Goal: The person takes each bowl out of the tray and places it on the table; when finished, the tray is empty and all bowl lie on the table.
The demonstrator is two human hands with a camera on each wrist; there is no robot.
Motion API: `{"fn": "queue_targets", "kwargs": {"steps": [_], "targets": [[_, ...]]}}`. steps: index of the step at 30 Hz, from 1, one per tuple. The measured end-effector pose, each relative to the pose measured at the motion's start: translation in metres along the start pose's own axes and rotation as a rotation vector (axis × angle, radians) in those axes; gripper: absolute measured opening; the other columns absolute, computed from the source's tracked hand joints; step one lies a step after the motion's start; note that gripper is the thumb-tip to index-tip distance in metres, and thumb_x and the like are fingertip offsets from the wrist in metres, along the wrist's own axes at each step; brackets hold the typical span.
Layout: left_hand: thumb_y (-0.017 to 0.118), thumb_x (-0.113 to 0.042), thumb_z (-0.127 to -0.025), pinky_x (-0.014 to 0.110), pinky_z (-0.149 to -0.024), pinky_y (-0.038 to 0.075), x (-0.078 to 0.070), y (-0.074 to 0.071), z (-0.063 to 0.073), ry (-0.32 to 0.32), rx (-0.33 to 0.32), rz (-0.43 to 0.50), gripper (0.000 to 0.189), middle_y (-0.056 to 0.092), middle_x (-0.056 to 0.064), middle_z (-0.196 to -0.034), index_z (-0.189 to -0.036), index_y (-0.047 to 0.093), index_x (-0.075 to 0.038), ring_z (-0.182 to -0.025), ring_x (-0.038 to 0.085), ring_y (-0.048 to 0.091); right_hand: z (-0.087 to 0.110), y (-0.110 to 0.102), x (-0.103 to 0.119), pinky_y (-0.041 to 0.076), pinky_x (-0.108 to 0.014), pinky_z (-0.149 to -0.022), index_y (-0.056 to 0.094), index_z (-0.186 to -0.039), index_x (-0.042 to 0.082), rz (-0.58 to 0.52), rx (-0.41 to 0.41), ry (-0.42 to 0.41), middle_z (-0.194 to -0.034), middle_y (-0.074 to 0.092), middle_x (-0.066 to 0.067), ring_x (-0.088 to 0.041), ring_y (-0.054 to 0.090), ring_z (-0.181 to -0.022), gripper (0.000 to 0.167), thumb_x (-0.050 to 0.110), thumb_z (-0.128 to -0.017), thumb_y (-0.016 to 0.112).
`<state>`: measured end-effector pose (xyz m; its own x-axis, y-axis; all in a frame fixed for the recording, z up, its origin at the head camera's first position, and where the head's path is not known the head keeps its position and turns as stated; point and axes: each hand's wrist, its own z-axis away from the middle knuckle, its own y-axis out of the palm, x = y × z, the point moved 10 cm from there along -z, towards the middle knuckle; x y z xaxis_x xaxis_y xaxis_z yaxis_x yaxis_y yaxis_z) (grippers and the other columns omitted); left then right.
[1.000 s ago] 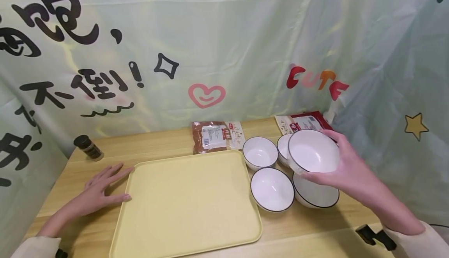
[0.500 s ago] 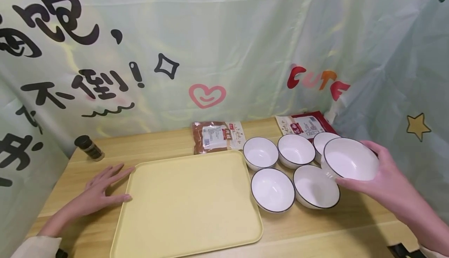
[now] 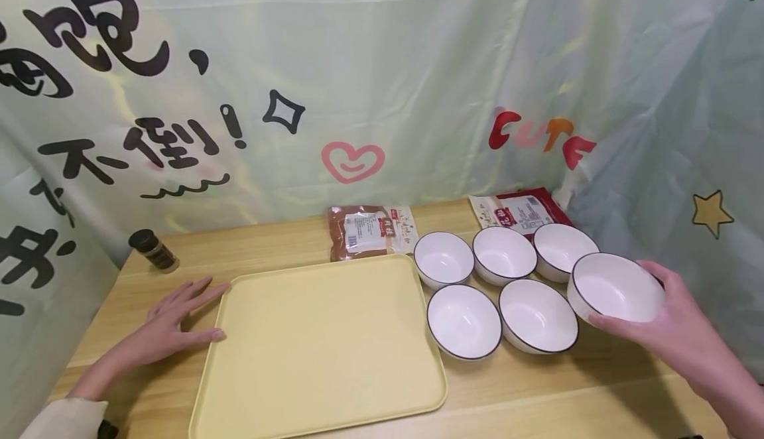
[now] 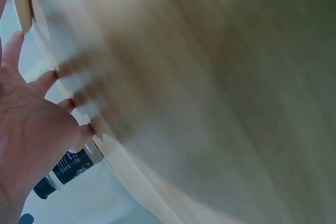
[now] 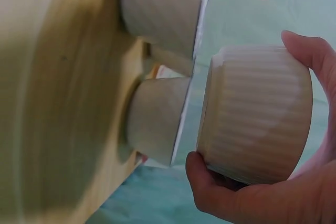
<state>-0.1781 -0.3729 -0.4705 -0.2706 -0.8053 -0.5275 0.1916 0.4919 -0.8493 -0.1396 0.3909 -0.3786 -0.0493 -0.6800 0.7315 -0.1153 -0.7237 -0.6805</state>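
My right hand (image 3: 686, 333) holds a white bowl (image 3: 617, 288) with a dark rim by its side, at the right end of several similar bowls. In the right wrist view the held bowl (image 5: 257, 116) shows a ribbed outside, gripped between thumb and fingers and raised off the table. Two bowls on the table stand before it there, the nearer-looking bowl (image 5: 157, 116) beside its rim. My left hand (image 3: 164, 333) rests at the left rim of the beige tray (image 3: 322, 346), fingers spread, thumb and a fingertip at the edge.
Upright bowls, such as the front bowl (image 3: 464, 323), stand in two rows right of the tray. Behind are a brown packet (image 3: 370, 232) and a red packet (image 3: 519, 212). A black-capped jar (image 3: 154, 250) stands tilted at the back left. A printed curtain (image 3: 418, 81) encloses the table.
My right hand has carried the bowl rightward and down, away from over the other bowls, uncovering the back right bowl. My left hand has stayed in place.
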Motion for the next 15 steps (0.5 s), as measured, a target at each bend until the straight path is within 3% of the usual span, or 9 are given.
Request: {"fn": "queue_targets", "kwargs": {"steps": [5, 15], "targets": [[0.084, -0.039, -0.097, 0.095, -0.101, -0.001, 0.000, 0.000, 0.000, -0.003, 0.003, 0.006, 0.090, 0.016, 0.031, -0.176, -0.172, 0.037, -0.027, -0.156, 0.066, 0.003, 0.000, 0.002, -0.011, 0.038, -0.011, -0.072, 0.011, -0.168, -0.007, -0.002, -0.002, 0.006, -0.157, 0.029, -0.036, 0.003, 0.040, -0.104, 0.117, 0.020, -0.089, 0.093], [0.085, -0.039, -0.096, 0.096, -0.098, 0.002, 0.000, -0.001, -0.002, -0.005, 0.006, 0.007, 0.090, 0.016, 0.031, -0.175, -0.172, 0.038, -0.026, -0.155, 0.067, 0.004, 0.000, 0.001, -0.030, 0.036, -0.012, -0.071, 0.012, -0.168, -0.007, 0.022, -0.004, 0.045, -0.157, 0.028, -0.038, 0.003, 0.038, -0.103, 0.116, 0.023, -0.090, 0.092]]}}
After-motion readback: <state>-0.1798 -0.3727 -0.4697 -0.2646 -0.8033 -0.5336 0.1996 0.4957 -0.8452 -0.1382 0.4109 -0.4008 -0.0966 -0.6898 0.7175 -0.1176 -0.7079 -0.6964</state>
